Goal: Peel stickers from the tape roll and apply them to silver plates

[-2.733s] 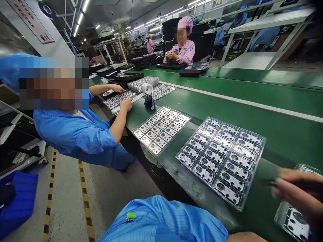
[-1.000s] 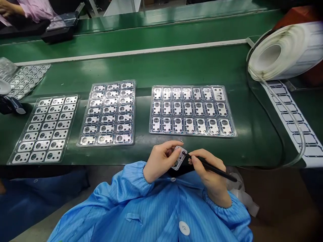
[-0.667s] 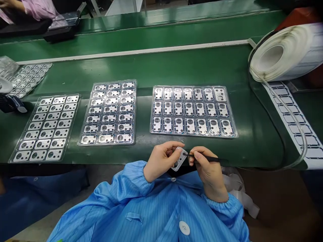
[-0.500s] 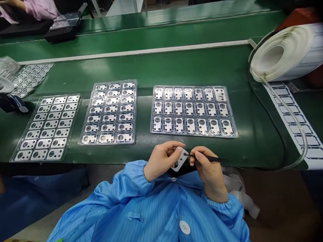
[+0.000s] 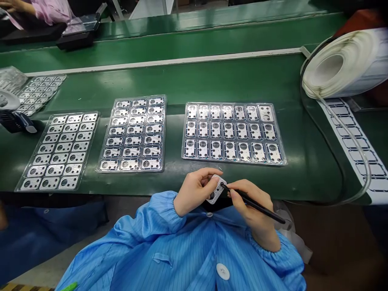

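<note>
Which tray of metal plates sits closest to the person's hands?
The rightmost tray, just ahead of the left hand and right hand. Only it lies lengthwise along the bench edge, three rows of seven plates; the others run crosswise.

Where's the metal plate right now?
Head view: the metal plate sits in your left hand, centre-frame at the green belt's front edge, just below the rightmost tray.

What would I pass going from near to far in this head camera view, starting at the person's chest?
Blue striped coat → metal plate held in the left hand → clear tray of metal plates → white strip along the bench → farther green bench
</note>
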Demonstrator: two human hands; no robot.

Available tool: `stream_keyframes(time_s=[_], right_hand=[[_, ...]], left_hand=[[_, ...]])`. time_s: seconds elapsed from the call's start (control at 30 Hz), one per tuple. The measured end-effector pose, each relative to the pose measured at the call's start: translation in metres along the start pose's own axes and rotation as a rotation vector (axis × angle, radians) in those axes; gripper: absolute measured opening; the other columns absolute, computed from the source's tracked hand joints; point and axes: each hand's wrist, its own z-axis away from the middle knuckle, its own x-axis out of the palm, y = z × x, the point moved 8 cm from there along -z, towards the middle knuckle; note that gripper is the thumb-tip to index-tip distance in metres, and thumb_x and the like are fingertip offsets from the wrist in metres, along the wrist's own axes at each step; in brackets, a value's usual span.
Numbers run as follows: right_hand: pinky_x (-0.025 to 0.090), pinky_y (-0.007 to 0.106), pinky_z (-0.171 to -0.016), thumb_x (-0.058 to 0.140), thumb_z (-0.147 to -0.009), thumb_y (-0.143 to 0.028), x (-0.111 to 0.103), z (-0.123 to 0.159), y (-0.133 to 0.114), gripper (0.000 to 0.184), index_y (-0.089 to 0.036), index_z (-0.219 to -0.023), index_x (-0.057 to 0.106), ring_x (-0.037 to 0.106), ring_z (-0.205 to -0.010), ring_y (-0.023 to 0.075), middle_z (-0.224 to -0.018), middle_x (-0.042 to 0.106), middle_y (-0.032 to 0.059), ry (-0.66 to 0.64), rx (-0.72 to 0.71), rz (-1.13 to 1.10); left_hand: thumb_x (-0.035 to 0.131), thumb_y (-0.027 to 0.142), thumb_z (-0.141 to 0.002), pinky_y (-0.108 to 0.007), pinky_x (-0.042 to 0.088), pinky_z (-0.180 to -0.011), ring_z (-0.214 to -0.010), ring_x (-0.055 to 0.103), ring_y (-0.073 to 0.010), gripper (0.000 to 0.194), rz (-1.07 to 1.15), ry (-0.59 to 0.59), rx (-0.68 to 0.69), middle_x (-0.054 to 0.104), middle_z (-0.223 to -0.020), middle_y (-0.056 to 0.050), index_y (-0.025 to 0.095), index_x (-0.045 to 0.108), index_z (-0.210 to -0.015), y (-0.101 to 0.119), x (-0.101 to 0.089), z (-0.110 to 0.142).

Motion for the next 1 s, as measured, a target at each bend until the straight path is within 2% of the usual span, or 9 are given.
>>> stream_keyframes(time_s=[0.1, 0.2, 0.37, 0.5, 0.6, 0.7, 0.8, 0.9, 1.0], right_hand=[[0.053, 0.027, -0.065, 0.062, -0.087, -0.014, 0.001, 0.000, -0.004, 0.017, -0.025, -0.097, 0.071, 0.066, -0.070, 0.0152, -0.082, 0.071, 0.0005, 0.002, -0.017, 0.021], [0.052, 0.025, -0.061, 0.063, -0.088, -0.018, 0.002, 0.005, 0.018, 0.014, -0.027, -0.093, 0.073, 0.064, -0.063, 0.0132, -0.075, 0.069, -0.0012, 0.047, 0.167, -0.136], [0.049, 0.024, -0.048, 0.070, -0.083, -0.032, 0.011, 0.016, 0.056, 0.008, -0.024, -0.083, 0.074, 0.058, -0.052, 0.0128, -0.060, 0.063, -0.0017, 0.156, 0.497, -0.583], [0.046, 0.021, -0.045, 0.076, -0.075, -0.036, 0.022, 0.015, 0.061, 0.014, -0.022, -0.076, 0.073, 0.054, -0.048, 0.0106, -0.055, 0.058, -0.0021, 0.157, 0.655, -0.811], [0.044, 0.020, -0.045, 0.078, -0.072, -0.037, 0.029, 0.013, 0.059, 0.016, -0.022, -0.072, 0.071, 0.047, -0.044, 0.0077, -0.051, 0.053, -0.0043, 0.142, 0.714, -0.950], [0.043, 0.020, -0.045, 0.076, -0.074, -0.037, 0.032, 0.009, 0.057, 0.014, -0.024, -0.074, 0.070, 0.044, -0.042, 0.0067, -0.052, 0.050, -0.0061, 0.141, 0.696, -1.030], [0.044, 0.022, -0.045, 0.070, -0.081, -0.037, 0.024, 0.006, 0.051, 0.012, -0.025, -0.079, 0.070, 0.048, -0.043, 0.0086, -0.053, 0.053, -0.0055, 0.147, 0.544, -0.942], [0.048, 0.024, -0.049, 0.063, -0.088, -0.030, 0.006, 0.008, 0.039, 0.009, -0.026, -0.087, 0.071, 0.057, -0.052, 0.0122, -0.061, 0.060, -0.0029, 0.191, 0.327, -0.620], [0.052, 0.027, -0.058, 0.061, -0.089, -0.019, -0.003, 0.009, 0.014, 0.012, -0.025, -0.094, 0.070, 0.063, -0.061, 0.0142, -0.072, 0.067, -0.0003, 0.137, 0.113, -0.220]], left_hand=[[0.059, 0.031, -0.085, -0.018, 0.041, -0.046, -0.051, 0.051, -0.0064, 0.033, 0.002, 0.000, -0.007, 0.061, -0.076, -0.002, 0.011, 0.066, -0.109, -0.001, -0.001, -0.001], [0.060, 0.031, -0.085, -0.017, 0.041, -0.045, -0.052, 0.051, -0.0066, 0.033, 0.029, 0.002, -0.025, 0.060, -0.075, -0.002, 0.011, 0.065, -0.109, -0.001, -0.001, -0.001], [0.063, 0.034, -0.083, -0.016, 0.041, -0.044, -0.055, 0.050, -0.0068, 0.034, 0.105, -0.043, -0.063, 0.060, -0.077, -0.002, 0.010, 0.064, -0.108, 0.004, 0.004, 0.002], [0.064, 0.037, -0.084, -0.015, 0.041, -0.045, -0.056, 0.049, -0.0064, 0.035, 0.154, -0.070, -0.051, 0.060, -0.076, -0.002, 0.011, 0.064, -0.107, 0.009, 0.006, 0.003], [0.064, 0.038, -0.085, -0.015, 0.040, -0.045, -0.053, 0.047, -0.0054, 0.037, 0.169, -0.082, -0.027, 0.060, -0.075, -0.001, 0.011, 0.062, -0.109, 0.009, 0.006, 0.003], [0.065, 0.041, -0.084, -0.016, 0.039, -0.045, -0.052, 0.045, -0.0047, 0.038, 0.174, -0.080, -0.012, 0.059, -0.073, 0.000, 0.011, 0.062, -0.108, 0.009, 0.005, 0.003], [0.068, 0.044, -0.081, -0.018, 0.041, -0.049, -0.054, 0.048, -0.0054, 0.037, 0.157, -0.071, -0.019, 0.060, -0.075, -0.001, 0.011, 0.064, -0.098, 0.011, 0.004, 0.002], [0.068, 0.049, -0.080, -0.019, 0.042, -0.051, -0.053, 0.048, -0.0061, 0.039, 0.115, -0.085, -0.042, 0.058, -0.069, 0.000, 0.012, 0.065, -0.089, 0.012, 0.005, 0.003], [0.067, 0.054, -0.080, -0.019, 0.040, -0.050, -0.051, 0.047, -0.0062, 0.042, 0.095, -0.103, -0.072, 0.054, -0.062, 0.002, 0.012, 0.064, -0.084, 0.011, 0.005, 0.003]])
